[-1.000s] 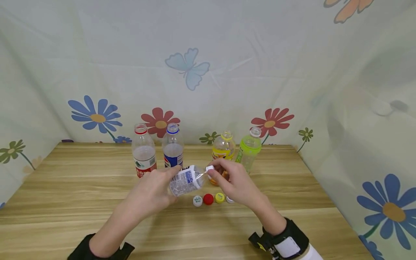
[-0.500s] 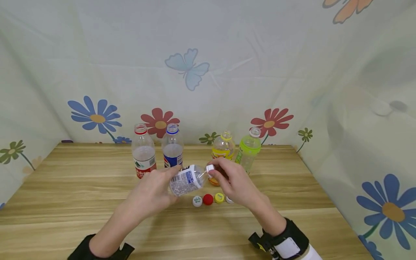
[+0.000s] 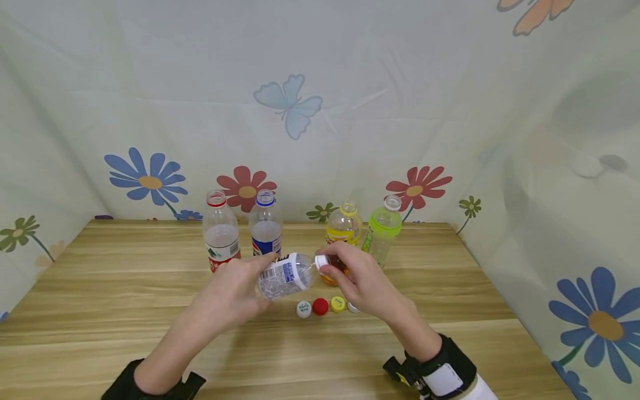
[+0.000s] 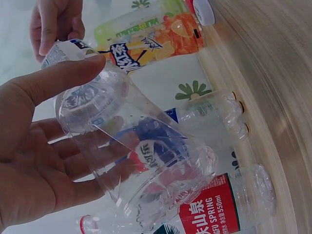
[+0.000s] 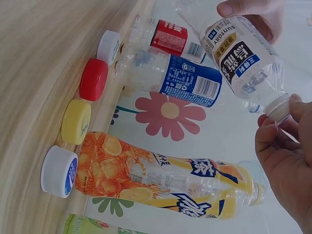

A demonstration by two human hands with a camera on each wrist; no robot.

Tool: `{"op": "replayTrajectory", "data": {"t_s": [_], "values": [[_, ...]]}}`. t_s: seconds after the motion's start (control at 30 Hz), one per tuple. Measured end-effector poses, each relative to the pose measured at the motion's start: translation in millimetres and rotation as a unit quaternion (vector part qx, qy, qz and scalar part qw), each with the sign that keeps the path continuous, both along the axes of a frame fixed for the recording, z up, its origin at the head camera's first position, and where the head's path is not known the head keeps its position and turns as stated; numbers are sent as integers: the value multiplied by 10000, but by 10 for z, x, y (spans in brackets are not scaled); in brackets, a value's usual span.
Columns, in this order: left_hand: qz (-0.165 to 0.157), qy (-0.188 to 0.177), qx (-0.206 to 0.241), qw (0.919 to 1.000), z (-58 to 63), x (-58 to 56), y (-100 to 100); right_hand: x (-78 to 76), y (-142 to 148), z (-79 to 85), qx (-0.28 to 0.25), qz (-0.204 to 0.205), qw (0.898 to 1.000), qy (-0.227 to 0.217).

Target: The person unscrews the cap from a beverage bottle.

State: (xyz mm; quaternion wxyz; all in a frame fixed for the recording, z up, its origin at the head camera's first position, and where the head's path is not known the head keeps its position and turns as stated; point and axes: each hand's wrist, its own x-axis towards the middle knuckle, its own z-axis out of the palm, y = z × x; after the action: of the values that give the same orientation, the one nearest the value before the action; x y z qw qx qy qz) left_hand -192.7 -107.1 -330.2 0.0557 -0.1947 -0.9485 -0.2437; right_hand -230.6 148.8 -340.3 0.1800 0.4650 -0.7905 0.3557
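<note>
My left hand (image 3: 232, 291) grips a clear plastic bottle (image 3: 285, 276) around its body, with the bottle tilted and its neck pointing right. In the right wrist view, the bottle's white label (image 5: 239, 51) reads SUNTORY. Thumb and fingers of my right hand (image 3: 365, 280) pinch a white cap (image 5: 279, 108) at the bottle's mouth. On the table below lie a white cap (image 3: 303, 309), a red cap (image 3: 320, 306) and a yellow cap (image 3: 338, 304) in a row. Another white cap (image 5: 59, 171) ends that row, partly hidden by my right hand in the head view.
Behind my hands stand uncapped bottles: a red-labelled one (image 3: 221, 236) and a blue-labelled one (image 3: 266, 230) on the left, a yellow-necked tea bottle (image 3: 344, 226) and a green one (image 3: 384, 228) on the right. A flower-patterned cloth (image 3: 400, 111) hangs behind the wooden table (image 3: 125, 266).
The held bottle has shifted very slightly left. My right fingers have changed their place a little on the white cap, and more of its side shows.
</note>
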Motion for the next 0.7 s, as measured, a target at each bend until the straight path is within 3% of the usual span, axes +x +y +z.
{"op": "replayTrajectory", "data": {"t_s": [0.7], "values": [[-47,-76,-21,10000,3,-13,-32,3,3,27,-35,449,9989,-92]]}}
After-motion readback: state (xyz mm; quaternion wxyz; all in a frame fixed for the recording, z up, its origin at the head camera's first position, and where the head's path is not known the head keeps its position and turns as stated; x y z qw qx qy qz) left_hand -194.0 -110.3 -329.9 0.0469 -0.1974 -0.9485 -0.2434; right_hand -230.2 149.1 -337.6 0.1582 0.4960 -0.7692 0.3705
